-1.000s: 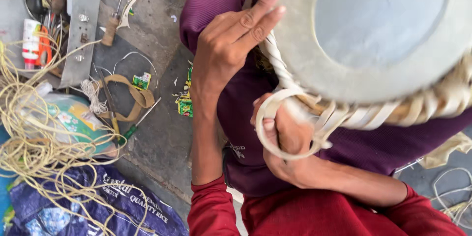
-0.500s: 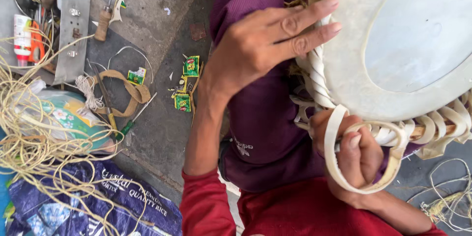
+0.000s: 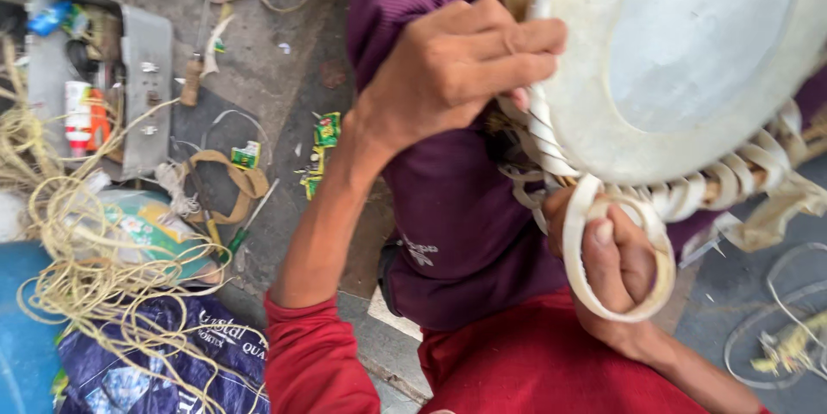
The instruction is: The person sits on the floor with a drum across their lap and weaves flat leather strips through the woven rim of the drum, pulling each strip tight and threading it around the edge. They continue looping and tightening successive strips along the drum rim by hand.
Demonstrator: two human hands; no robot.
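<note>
While loose cord [image 3: 95, 293] is lying tangled at 8 o'clock beside a grey metal tray [image 3: 146, 87] of small tools at 10 o'clock, both on the concrete floor [image 3: 276, 61], the work is sitting further right. Left hand [image 3: 457, 69] is clamped narrow on the drum [image 3: 680, 61] rim at 12 o'clock, fingers curled over the edge lacing, likely pinning the shell so it is not turning. Drum is resting tilted across the lap at 1–2 o'clock, head facing up toward the camera. Right hand [image 3: 616, 263] at 5 o'clock is closed around a loop of pale flat strap [image 3: 586, 280], thumb pressing through it, apparently keeping tension on the lace where it is leaving the rim. Spare strap coils [image 3: 775, 328] are lying on the floor at 4 o'clock.
</note>
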